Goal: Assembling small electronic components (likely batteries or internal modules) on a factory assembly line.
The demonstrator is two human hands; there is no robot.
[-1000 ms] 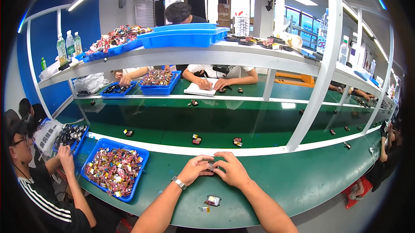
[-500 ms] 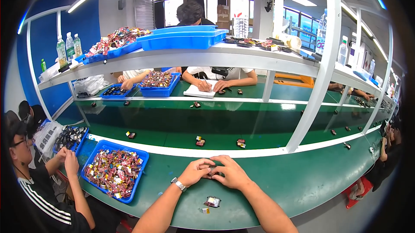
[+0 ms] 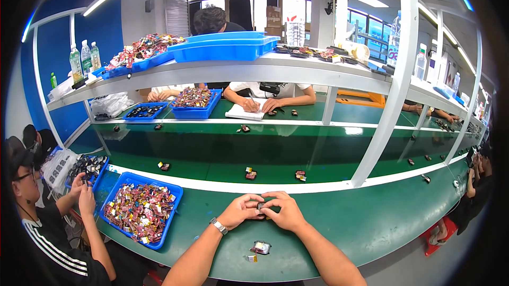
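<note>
My left hand and my right hand meet over the green bench. Between their closed fingertips they grip a small dark electronic part, mostly covered by the fingers. Nearer to me, between my forearms, lies a small black-framed unit with a clear-and-silver face. A loose little piece with a yellow and silver surface is just below it.
A blue tray heaped with small red-and-yellow circuit pieces stands left. Beyond a white rail, a green belt carries several small units. A white post rises right, under a loaded shelf. A co-worker's hands work at the left.
The units on the belt have shifted slightly right. My fingers have turned the dark part a little, showing more of it. The left co-worker now holds up a dark piece.
</note>
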